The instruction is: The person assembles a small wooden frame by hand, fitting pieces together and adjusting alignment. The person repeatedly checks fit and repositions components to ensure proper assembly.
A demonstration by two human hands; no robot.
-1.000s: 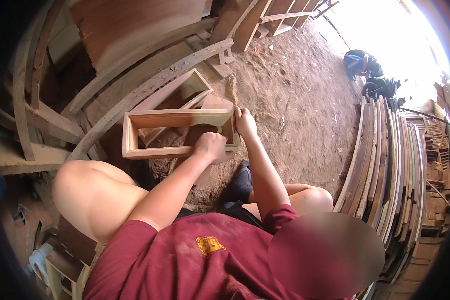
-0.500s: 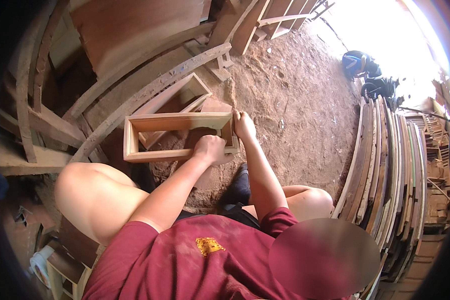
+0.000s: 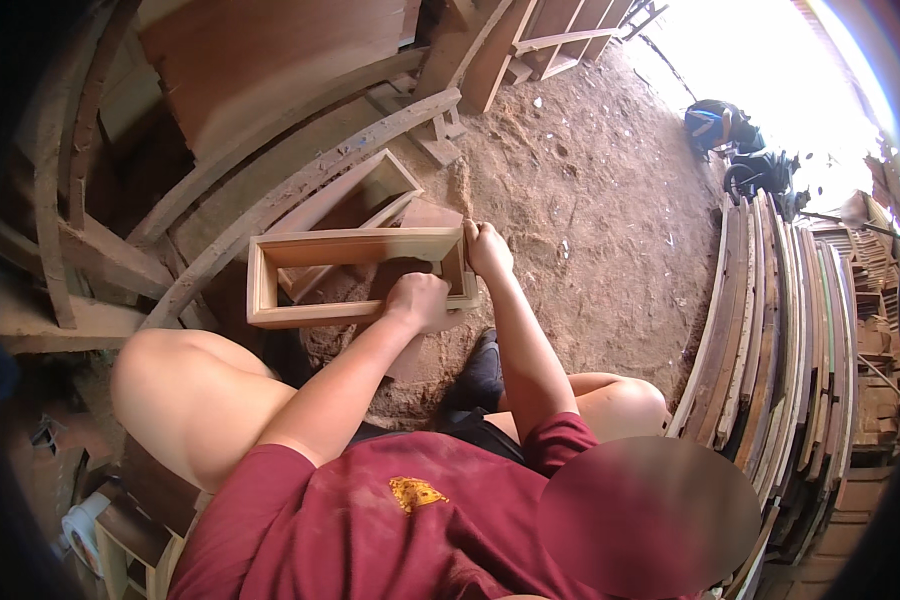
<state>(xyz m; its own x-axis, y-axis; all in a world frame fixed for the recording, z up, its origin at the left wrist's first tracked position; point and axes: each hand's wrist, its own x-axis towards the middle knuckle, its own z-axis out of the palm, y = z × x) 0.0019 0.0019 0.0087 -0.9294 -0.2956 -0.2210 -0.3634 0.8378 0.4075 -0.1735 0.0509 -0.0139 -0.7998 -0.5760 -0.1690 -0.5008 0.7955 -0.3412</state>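
Note:
A light wooden rectangular frame [image 3: 320, 314], deep-sided like an open box, is held across in front of my knees. My left hand [image 3: 417, 302] is closed over its near rail, close to the right end. At the far right corner my right hand [image 3: 489, 250] is closed against the end piece; whether anything thin lies under those fingers is hidden. Behind and below it, a second wooden frame [image 3: 390, 177] lies tilted on the ground. A small flat brown wood piece [image 3: 432, 213] shows beside that second frame.
A curved-looking wooden beam [image 3: 300, 190] and a large panel [image 3: 280, 65] stand at the left. Long boards [image 3: 760, 330] are stacked at the right. Sawdust-covered ground [image 3: 590, 220] stretches ahead towards a parked motorcycle [image 3: 755, 180]. Wooden shelving [image 3: 560, 35] stands at the far side.
Both hands and the held frame stay almost in place, with only a very slight shift. The view has tilted a little.

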